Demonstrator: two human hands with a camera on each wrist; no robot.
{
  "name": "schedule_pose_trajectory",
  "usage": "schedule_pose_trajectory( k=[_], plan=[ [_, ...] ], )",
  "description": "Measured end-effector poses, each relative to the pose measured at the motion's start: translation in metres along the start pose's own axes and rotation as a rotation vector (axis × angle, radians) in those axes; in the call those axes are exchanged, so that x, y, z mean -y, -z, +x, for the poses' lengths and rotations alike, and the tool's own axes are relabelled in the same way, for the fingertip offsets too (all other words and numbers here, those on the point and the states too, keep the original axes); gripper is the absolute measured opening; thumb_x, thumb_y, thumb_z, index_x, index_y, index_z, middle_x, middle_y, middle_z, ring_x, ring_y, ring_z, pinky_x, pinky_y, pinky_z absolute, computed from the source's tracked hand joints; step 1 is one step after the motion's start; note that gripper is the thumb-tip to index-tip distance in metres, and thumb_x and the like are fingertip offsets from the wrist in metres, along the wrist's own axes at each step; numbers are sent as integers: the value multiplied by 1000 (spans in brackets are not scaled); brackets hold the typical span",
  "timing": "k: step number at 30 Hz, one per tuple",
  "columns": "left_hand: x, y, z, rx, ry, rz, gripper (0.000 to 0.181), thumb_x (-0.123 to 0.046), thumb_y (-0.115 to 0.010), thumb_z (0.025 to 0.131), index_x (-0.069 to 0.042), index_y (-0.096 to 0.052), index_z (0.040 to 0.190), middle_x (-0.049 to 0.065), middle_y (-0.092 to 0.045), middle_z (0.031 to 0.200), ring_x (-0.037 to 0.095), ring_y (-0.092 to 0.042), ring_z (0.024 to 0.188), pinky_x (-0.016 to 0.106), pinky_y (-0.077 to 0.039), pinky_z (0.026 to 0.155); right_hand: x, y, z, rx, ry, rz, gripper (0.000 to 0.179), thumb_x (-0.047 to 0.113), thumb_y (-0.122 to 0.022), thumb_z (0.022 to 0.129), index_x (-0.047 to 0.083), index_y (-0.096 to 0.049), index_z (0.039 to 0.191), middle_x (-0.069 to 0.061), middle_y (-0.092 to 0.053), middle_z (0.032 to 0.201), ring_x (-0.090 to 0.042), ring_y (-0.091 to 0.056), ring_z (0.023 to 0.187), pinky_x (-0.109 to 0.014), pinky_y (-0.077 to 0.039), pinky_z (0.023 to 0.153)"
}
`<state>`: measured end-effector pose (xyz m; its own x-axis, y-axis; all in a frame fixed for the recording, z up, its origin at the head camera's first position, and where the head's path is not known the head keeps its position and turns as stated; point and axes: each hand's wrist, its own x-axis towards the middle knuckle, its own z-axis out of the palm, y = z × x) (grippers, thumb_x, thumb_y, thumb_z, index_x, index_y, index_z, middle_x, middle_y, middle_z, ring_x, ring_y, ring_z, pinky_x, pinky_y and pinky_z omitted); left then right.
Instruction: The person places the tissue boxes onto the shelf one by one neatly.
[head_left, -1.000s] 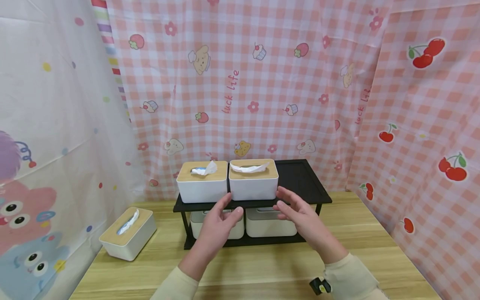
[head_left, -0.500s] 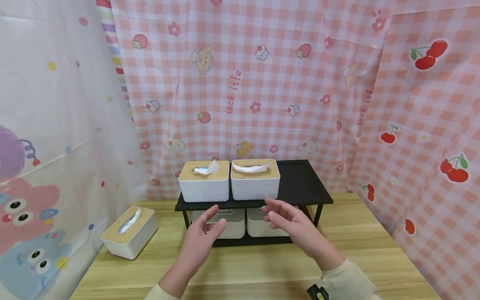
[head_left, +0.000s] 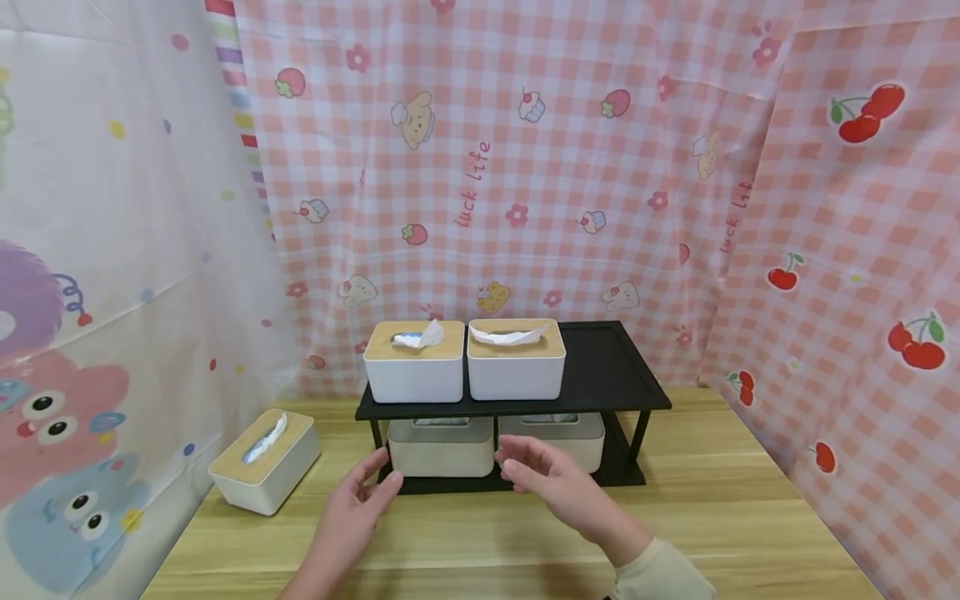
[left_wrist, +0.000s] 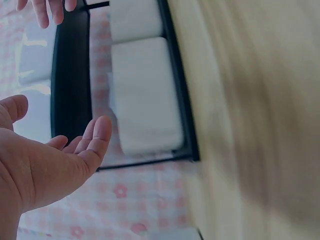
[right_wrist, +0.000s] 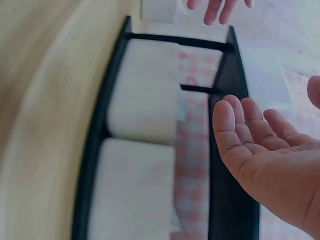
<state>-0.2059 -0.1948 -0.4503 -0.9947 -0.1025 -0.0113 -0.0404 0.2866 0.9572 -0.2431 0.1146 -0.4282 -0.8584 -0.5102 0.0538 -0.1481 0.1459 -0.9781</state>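
Note:
My left hand (head_left: 351, 508) hovers in front of the left end of a black two-tier rack (head_left: 615, 367), fingers relaxed and holding nothing. My right hand (head_left: 558, 483) hangs before the rack's lower tier, fingers loosely bent and nothing in them; it hides part of the lower right tissue box (head_left: 577, 433). Beside it on that tier is the lower left tissue box (head_left: 442, 450). On the top tier, two white tissue boxes with wooden lids stand side by side, the upper left tissue box (head_left: 416, 379) and the upper right tissue box (head_left: 517, 377), tissue poking from each.
Another wooden-lidded tissue box (head_left: 266, 462) sits angled on the wood-grain table (head_left: 465, 542), left of the rack. A pink checked curtain (head_left: 637, 167) hangs behind and to the right, and a pale cartoon curtain (head_left: 172, 275) on the left.
Both hands have drawn back and down from the upper right tissue box, and moved leftward in the head view. The boxes keep their places on the rack.

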Motion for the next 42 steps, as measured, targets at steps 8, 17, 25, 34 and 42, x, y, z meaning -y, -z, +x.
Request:
schedule_pose_trajectory(
  k=[8, 17, 25, 34, 42],
  plan=[
    [25, 21, -4, -68, 68, 54, 84, -53, -66, 104, -2, -37, 164, 23, -39, 170, 26, -65, 124, 28, -58, 89, -16, -32, 17, 29, -25, 11, 56, 34, -61, 111, 2, -50, 156, -17, -62, 149, -30, -63, 133, -40, -58, 104],
    [54, 65, -7, -134, 178, 209, 107, -68, -57, 103, 6, -16, 168, 32, -24, 173, 50, -52, 143, 48, -60, 97, -24, -66, 35, 39, -41, 56, 56, 34, -63, 110, 3, -53, 155, -15, -63, 147, -20, -65, 125, -45, -60, 101],
    [81, 100, 2, -251, 191, 257, 121, -63, -62, 102, 17, 4, 163, 50, -24, 160, 63, -48, 138, 68, -49, 109, -31, -96, 47, 1, -66, 92, 50, 28, -67, 107, 6, -57, 151, -13, -65, 145, -22, -66, 121, -51, -61, 98],
    [96, 129, 20, -438, 274, 251, 138, -61, -75, 93, 14, 18, 161, 48, 9, 167, 66, -4, 155, 77, -17, 125, -33, -126, 55, -6, -82, 104, 45, 22, -69, 105, 7, -61, 147, -7, -67, 136, -17, -67, 108, -48, -61, 92],
    [103, 147, 37, -485, 249, 235, 146, -61, -82, 87, 12, 19, 162, 46, 9, 168, 62, -3, 159, 69, -13, 130, -35, -135, 55, 7, -95, 104, 47, 25, -71, 104, 6, -62, 146, -5, -68, 134, -14, -67, 105, -48, -62, 93]
  ],
)
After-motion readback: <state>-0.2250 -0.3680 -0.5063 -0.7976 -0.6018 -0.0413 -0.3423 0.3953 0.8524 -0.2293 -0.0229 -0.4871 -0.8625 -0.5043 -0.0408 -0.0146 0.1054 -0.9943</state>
